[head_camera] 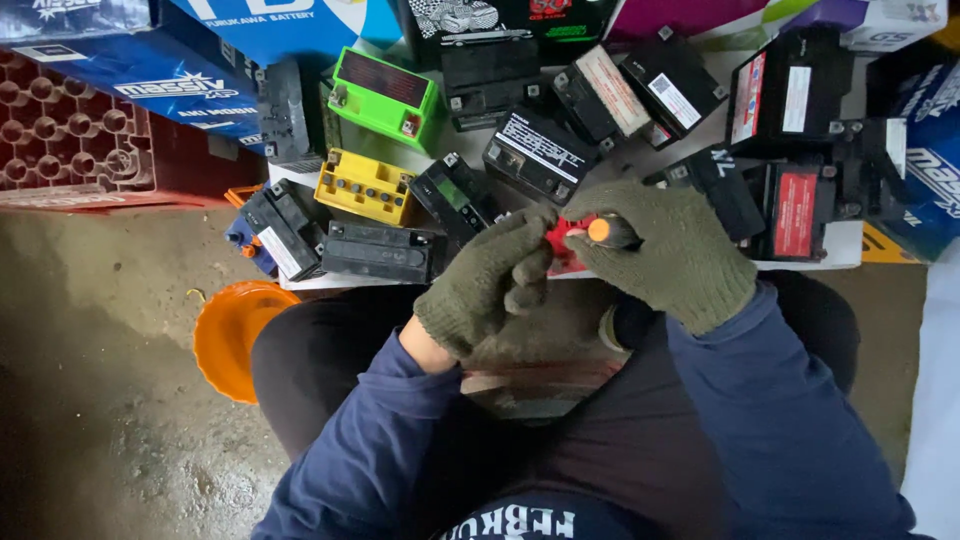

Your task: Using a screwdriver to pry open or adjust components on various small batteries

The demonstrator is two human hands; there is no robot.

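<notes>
Both my hands wear olive knit gloves and meet over a small red-topped battery point(562, 243) near the front edge of a white board. My right hand point(665, 250) is closed around a tool with an orange handle end point(598, 231), held above the battery. My left hand point(490, 280) pinches at the battery's left side with curled fingers. Most of the battery is hidden under the two gloves.
Several small black batteries lie on the white board point(845, 245), with a yellow-topped one point(365, 187) and a green one point(385, 95). An orange bowl point(230, 335) sits on the concrete floor at left. A red crate point(70, 135) and blue cartons point(180, 80) stand behind.
</notes>
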